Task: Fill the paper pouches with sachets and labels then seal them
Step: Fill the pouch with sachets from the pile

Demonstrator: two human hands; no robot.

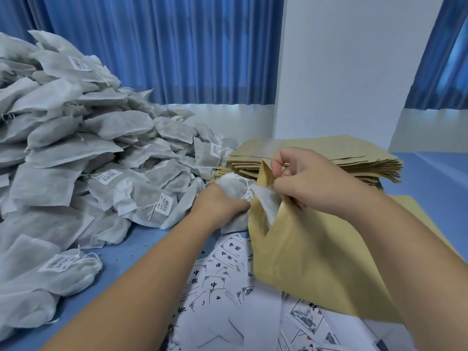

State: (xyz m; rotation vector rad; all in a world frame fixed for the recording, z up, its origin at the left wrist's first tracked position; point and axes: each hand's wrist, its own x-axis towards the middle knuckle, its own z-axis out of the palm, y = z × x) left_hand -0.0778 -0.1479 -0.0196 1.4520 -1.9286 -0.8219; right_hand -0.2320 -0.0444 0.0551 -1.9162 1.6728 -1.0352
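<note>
1 sachet (233, 184) in the left hand (220, 201) touches the pouch (316, 249) in the right hand (304, 181); the sachet pile (76, 148) lies left of them, the pouch stack (329, 158) behind, labels (228, 287) before them on the table (126, 262).

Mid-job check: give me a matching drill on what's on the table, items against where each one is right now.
1. single white mesh sachet
2. open tan paper pouch
3. flat stack of tan paper pouches
4. white printed paper labels

A. spread beneath the forearms
B. mouth pinched by right hand
C. behind both hands
D. gripped by left hand

Pairs: 1-D, 2-B, 3-C, 4-A
</note>
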